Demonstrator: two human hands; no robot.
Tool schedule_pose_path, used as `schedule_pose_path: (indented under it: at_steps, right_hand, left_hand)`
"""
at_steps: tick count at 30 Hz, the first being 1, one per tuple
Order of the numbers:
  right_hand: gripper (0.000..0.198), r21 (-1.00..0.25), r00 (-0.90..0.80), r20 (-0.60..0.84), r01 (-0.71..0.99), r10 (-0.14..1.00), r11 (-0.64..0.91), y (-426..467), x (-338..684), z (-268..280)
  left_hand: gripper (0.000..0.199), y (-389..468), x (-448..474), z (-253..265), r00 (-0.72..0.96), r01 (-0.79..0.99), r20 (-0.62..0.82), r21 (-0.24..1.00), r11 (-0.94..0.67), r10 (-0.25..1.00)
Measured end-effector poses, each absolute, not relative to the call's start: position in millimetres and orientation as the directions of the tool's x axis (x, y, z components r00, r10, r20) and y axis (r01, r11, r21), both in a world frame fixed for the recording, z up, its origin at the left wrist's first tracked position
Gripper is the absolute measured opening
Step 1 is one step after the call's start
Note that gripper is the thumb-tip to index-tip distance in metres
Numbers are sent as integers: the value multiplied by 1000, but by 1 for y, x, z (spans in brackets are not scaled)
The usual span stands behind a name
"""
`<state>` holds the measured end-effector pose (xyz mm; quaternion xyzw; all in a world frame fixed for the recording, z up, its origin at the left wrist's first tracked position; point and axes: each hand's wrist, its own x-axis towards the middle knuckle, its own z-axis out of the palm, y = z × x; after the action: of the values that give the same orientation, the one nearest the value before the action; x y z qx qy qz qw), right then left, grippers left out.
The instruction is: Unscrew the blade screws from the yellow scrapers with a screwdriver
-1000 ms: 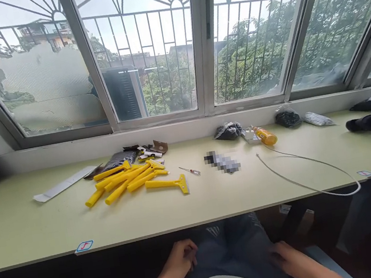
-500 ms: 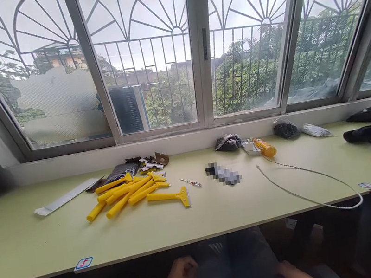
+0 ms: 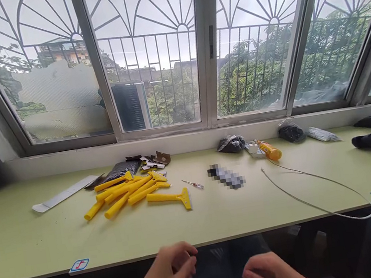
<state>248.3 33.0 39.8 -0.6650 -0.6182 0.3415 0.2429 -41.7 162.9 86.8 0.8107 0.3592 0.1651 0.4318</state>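
My left hand [image 3: 169, 273] is at the table's front edge, fingers loosely curled and the thumb apart from them, with nothing in it. Lower right of it, my right hand [image 3: 272, 272] hovers below the edge over my lap, bent fingers slightly parted and holding nothing visible. Nearest beyond the left hand lies a single yellow scraper [image 3: 166, 198], its wide head pointing right. Several more yellow scrapers [image 3: 124, 198] are heaped to its left. A small screwdriver [image 3: 193, 184] rests to the right of the single scraper, and a pixelated object [image 3: 226, 176] lies farther right.
Along the back of the pale green table [image 3: 47, 245] are a dark bag [image 3: 120, 170], small parts [image 3: 152, 162], plastic-wrapped bundles [image 3: 230, 143] and an orange bottle [image 3: 270, 149]. A white cable [image 3: 323, 206] loops over the front edge. A white strip [image 3: 64, 194] lies left; windows stand behind.
Both hands have risen from the lap toward the table edge, the right one coming further into view. The view has shifted slightly; the objects on the table stay in place.
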Motion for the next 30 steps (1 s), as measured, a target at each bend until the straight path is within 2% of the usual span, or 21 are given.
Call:
schedule_pose_path:
  at_steps: [2, 5, 7, 11, 14, 19, 22, 26, 30]
  right_hand:
    - [55, -779, 16, 4, 627, 1000, -7, 62, 242, 70]
    - [53, -737, 75, 145, 674, 987, 57, 125, 246, 93]
    - [52, -681, 137, 239, 730, 961, 65, 173, 251, 92]
    - [42, -562, 164, 328, 826, 930, 52, 250, 252, 72]
    - [43, -494, 154, 328, 869, 932, 30, 285, 247, 63]
    - [34, -467, 124, 280, 884, 952, 22, 320, 250, 59]
    - [37, -509, 160, 238, 861, 958, -17, 326, 260, 54]
    - [38, -577, 192, 171, 815, 966, -60, 308, 280, 49]
    - [28, -706, 117, 201, 706, 973, 60, 284, 303, 48]
  left_hand:
    - [35, 192, -38, 116, 592, 476, 147, 729, -492, 792]
    - [30, 250, -22, 133, 546, 565, 304, 555, -611, 780]
    - [30, 283, -8, 129, 622, 581, 298, 444, -682, 724]
    - [56, 321, 17, 109, 704, 612, 189, 329, -719, 685]
    - [58, 331, 25, 99, 705, 633, 106, 351, -690, 701]
    - [40, 347, 36, 103, 645, 687, 13, 429, -587, 764]
    - [27, 358, 51, 107, 591, 719, -54, 488, -496, 805]
    - [26, 364, 65, 100, 450, 739, -105, 601, -304, 887]
    - [24, 358, 64, 89, 302, 689, -190, 721, -76, 934]
